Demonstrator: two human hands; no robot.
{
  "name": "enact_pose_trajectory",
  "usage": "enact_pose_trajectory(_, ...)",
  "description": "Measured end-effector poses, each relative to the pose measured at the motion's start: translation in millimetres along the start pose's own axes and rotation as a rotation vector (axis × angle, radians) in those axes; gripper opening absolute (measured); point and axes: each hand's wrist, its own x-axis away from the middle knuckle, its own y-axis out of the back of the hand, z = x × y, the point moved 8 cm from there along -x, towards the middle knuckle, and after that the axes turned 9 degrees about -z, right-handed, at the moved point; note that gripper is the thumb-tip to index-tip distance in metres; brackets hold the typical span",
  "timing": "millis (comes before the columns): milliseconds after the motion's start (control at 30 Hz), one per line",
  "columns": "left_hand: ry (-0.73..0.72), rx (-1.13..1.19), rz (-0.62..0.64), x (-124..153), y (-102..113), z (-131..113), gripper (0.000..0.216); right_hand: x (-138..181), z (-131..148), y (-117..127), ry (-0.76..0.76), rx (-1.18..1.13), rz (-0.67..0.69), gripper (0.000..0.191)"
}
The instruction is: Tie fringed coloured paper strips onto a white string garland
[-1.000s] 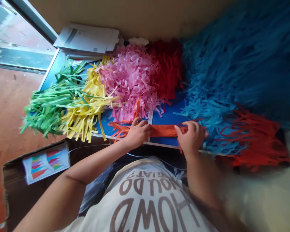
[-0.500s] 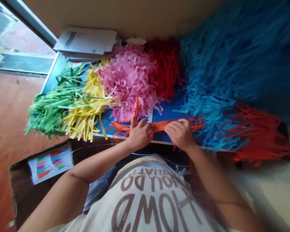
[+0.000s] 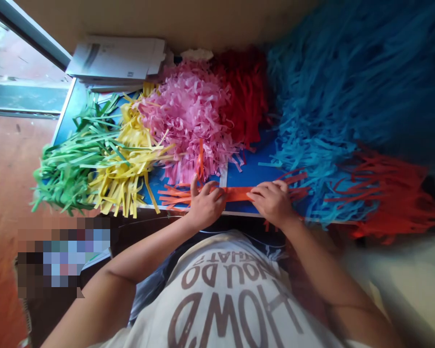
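An orange fringed paper strip (image 3: 236, 194) lies flat along the near edge of the blue table (image 3: 253, 170). My left hand (image 3: 205, 204) presses on its left part with curled fingers and the forefinger raised. My right hand (image 3: 273, 202) pinches the strip just to the right, fingers bent down onto it. Orange fringes (image 3: 170, 196) fan out left of my left hand and more stick out past my right hand.
Heaps of cut paper fringe cover the table: green (image 3: 67, 166), yellow (image 3: 126, 162), pink (image 3: 190, 113), red (image 3: 246, 94), a large blue mass (image 3: 340, 96) and orange (image 3: 391, 193). A stack of white papers (image 3: 116, 60) lies at the back left. A cardboard box (image 3: 50, 299) stands at my lower left.
My right hand has slid left along the orange strip, closer to my left hand. My left hand has stayed on the strip.
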Motion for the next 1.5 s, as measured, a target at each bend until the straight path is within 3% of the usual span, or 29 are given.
enact_pose_trajectory(167, 0.025, 0.069, 0.016, 3, 4, 19, 0.016, 8, -23, -3, -0.141, -0.049, -0.005, 0.010)
enact_pose_trajectory(333, 0.111, 0.160, 0.050, -1, 3, 31, 0.014, 6, -30, -3, -0.212, -0.052, -0.026, 0.022)
enact_pose_trajectory(500, 0.179, 0.210, 0.024, -5, 2, 34, 0.020, 3, -29, -1, -0.234, -0.041, -0.061, 0.023)
enact_pose_trajectory(1000, 0.196, 0.097, 0.075, -8, -3, 37, 0.018, -7, -35, -11, -0.296, 0.090, 0.064, 0.033)
enact_pose_trajectory(1100, 0.121, 0.050, 0.034, -11, 3, 28, 0.012, -13, -22, -1, -0.320, 0.185, 0.026, 0.026)
enact_pose_trajectory(1200, -0.066, 0.050, 0.079, -13, 2, 9, 0.017, -19, 8, 5, -0.177, 0.224, -0.030, 0.010)
enact_pose_trajectory(1267, -0.152, 0.050, 0.113, -14, 0, 2, 0.021, -17, 23, 5, -0.042, 0.182, -0.013, 0.011)
enact_pose_trajectory(1400, -0.233, 0.043, 0.156, -18, -3, 0, 0.021, -9, 9, 23, -0.028, 0.185, -0.107, 0.012)
enact_pose_trajectory(1500, -0.243, 0.029, 0.173, -22, -3, 0, 0.020, -8, 14, 18, 0.085, 0.131, -0.038, 0.008)
